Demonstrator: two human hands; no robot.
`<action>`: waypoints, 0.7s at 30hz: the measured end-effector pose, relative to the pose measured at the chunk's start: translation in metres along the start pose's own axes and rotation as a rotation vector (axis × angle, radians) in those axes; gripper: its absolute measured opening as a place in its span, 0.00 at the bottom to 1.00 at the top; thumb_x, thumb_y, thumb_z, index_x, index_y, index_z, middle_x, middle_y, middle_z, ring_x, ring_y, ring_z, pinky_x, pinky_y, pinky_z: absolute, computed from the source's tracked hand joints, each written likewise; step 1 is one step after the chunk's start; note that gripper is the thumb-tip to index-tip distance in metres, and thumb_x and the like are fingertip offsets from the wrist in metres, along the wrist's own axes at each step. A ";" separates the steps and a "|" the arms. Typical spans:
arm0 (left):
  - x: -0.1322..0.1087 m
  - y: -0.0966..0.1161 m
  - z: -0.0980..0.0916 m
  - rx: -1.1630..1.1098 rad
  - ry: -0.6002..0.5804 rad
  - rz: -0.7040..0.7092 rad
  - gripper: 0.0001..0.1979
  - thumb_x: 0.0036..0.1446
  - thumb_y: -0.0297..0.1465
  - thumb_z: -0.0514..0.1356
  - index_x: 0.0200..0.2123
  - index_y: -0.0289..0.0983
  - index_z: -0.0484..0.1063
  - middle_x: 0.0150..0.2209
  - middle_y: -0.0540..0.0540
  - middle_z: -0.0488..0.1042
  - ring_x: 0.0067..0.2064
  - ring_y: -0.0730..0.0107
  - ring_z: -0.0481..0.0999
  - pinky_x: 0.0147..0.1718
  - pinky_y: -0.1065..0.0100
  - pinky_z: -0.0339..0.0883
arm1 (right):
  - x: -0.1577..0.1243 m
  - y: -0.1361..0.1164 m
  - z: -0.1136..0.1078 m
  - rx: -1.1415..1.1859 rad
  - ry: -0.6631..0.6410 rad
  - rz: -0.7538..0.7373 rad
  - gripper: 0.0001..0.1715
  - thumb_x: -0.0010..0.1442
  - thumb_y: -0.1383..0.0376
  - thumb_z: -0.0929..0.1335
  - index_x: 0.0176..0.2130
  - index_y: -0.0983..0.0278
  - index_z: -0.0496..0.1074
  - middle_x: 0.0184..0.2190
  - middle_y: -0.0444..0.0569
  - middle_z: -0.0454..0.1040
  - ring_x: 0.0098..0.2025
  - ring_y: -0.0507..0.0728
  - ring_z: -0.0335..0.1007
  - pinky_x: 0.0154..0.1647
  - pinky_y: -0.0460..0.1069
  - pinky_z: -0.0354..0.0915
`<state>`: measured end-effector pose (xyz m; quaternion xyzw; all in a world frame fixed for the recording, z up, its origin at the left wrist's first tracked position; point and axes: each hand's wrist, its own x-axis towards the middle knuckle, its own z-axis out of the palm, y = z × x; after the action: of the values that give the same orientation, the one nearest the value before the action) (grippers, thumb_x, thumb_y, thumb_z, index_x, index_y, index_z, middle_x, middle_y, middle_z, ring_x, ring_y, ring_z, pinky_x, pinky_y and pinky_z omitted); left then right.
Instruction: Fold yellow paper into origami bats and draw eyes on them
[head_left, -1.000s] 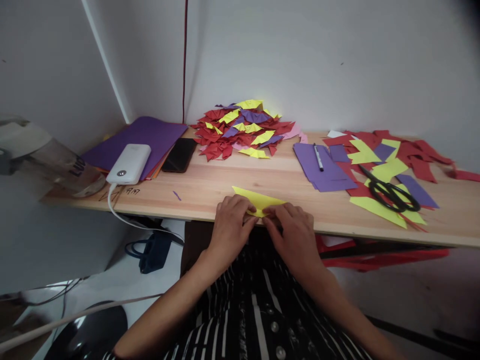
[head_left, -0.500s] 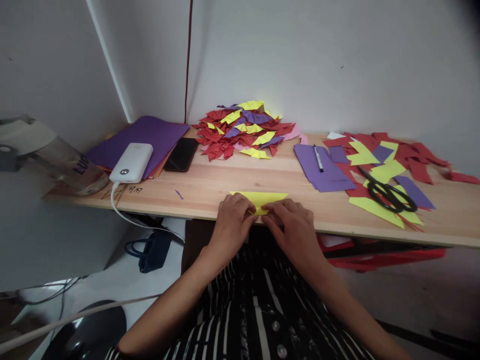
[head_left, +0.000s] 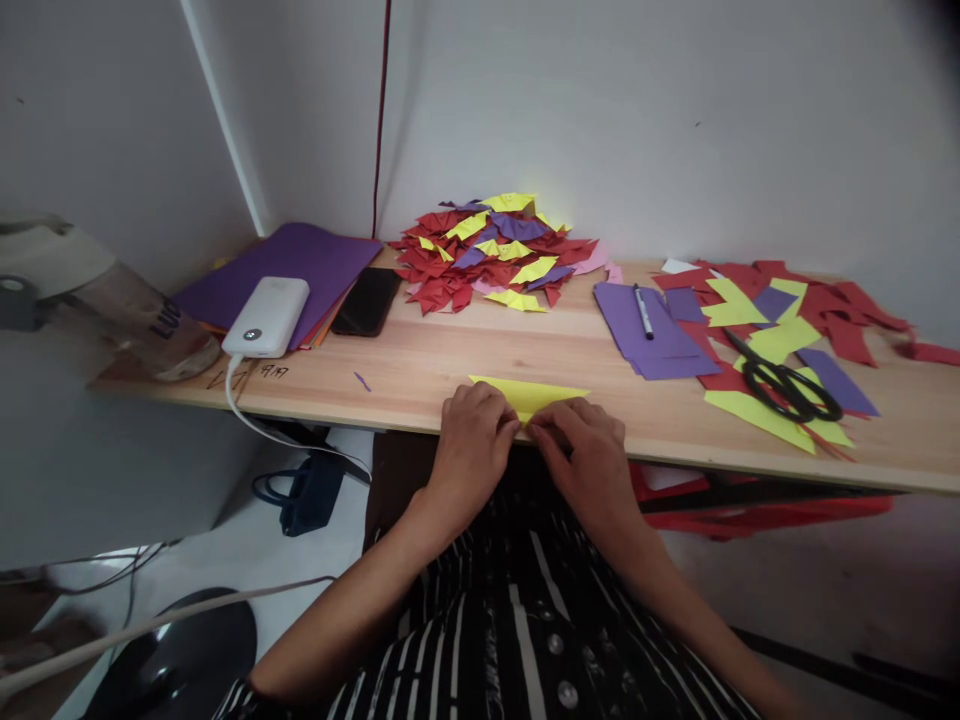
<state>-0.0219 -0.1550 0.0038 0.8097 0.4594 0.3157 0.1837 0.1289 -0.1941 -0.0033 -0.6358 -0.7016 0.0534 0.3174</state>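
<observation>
Narrow wooden desk [head_left: 450, 350] set against a plain white wall [head_left: 675, 130], w/ a red cord [head_left: 382, 110] running down the corner. The person sits at the front edge in striped clothes.

L hand [head_left: 472, 440] and R hand [head_left: 585, 455] meet at the near edge, mid-desk. Both have fingers bunched close together, tips pinching and pressing the near corner of the yellow paper [head_left: 529, 392]. Can't tell where the thumbs are. The paper lies flat on the wood, a long thin shape, right at the front edge.

Back centre, by the wall: pile [head_left: 495, 250] of folded bits in red, yellow and purple.

Left side:
- purple sheets [head_left: 285, 270]
- white power bank [head_left: 266, 315] on top of them, its cable [head_left: 262, 420] hanging off the front
- black phone [head_left: 367, 300] just beside
- clear jar [head_left: 97, 310] on its side at the far left end

Right side:
- purple offcuts [head_left: 652, 340] w/ a pen [head_left: 643, 310] on them
- loose scraps [head_left: 825, 305] in red, yellow and purple
- black scissors [head_left: 787, 385] lying on the scraps

Under the desk there's more red paper [head_left: 750, 515] on the right and a dark bag [head_left: 304, 495] on the floor to the left.
</observation>
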 end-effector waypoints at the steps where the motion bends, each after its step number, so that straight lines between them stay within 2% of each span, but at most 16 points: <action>1: 0.000 0.000 0.000 0.007 0.003 -0.003 0.05 0.58 0.25 0.58 0.29 0.37 0.66 0.35 0.47 0.69 0.41 0.63 0.65 0.41 0.59 0.61 | 0.000 0.000 0.000 -0.006 0.004 0.002 0.06 0.61 0.65 0.65 0.33 0.61 0.71 0.33 0.47 0.71 0.38 0.58 0.63 0.40 0.52 0.51; 21: 0.003 0.000 0.008 0.072 0.062 -0.022 0.06 0.56 0.26 0.58 0.27 0.37 0.64 0.33 0.47 0.69 0.39 0.63 0.64 0.39 0.59 0.60 | 0.006 -0.006 0.012 -0.203 0.054 0.046 0.06 0.58 0.65 0.65 0.29 0.61 0.63 0.30 0.48 0.68 0.36 0.59 0.61 0.38 0.54 0.49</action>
<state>-0.0155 -0.1527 -0.0010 0.8005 0.4849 0.3216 0.1436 0.1177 -0.1853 -0.0080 -0.6818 -0.6798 -0.0277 0.2688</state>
